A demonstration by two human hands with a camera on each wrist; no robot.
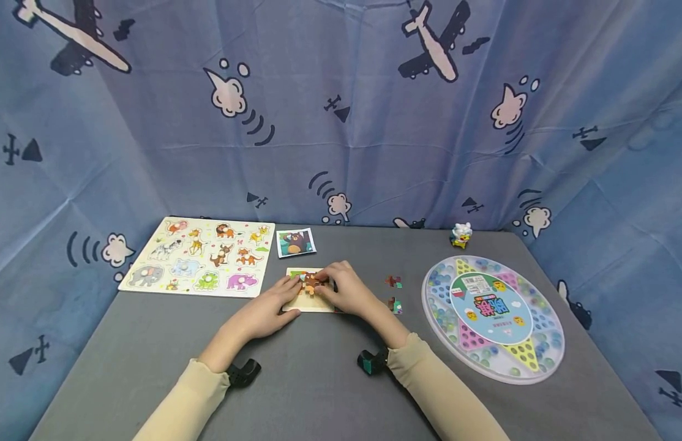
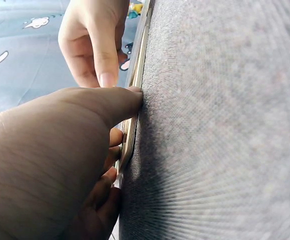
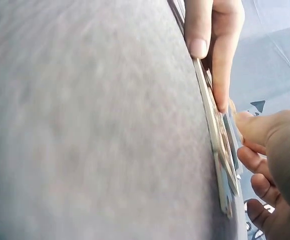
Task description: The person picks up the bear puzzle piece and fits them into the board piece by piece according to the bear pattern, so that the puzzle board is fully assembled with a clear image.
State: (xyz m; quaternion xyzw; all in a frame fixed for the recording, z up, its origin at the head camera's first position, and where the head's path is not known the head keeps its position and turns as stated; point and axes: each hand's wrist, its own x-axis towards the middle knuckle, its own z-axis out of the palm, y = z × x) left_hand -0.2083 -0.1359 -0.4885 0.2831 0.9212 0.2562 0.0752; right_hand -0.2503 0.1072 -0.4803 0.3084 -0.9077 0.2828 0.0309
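A small wooden jigsaw board [image 1: 310, 305] with a pale lower part lies in front of the person; brown bear-coloured pieces [image 1: 310, 280] show in its upper middle. The left hand [image 1: 271, 308] lies over the board's left side, fingers extended onto it and the thumb along its near edge. At the board's right side, the right hand [image 1: 349, 289] pinches a thin puzzle piece [image 3: 233, 111] between thumb and fingertips, low over the board. Its fingers hide much of the board's right part. Two loose puzzle pieces [image 1: 395, 305] lie to the right of that hand.
Behind the board lies a bear picture card [image 1: 296, 243]. An animal puzzle board [image 1: 196, 256] fills the back left of the grey table [image 1: 308, 380]. On the right lie a round marble game board [image 1: 440, 294] and, behind it, a small figurine [image 1: 461, 234]. A patterned blue curtain [image 1: 297, 159] hangs behind.
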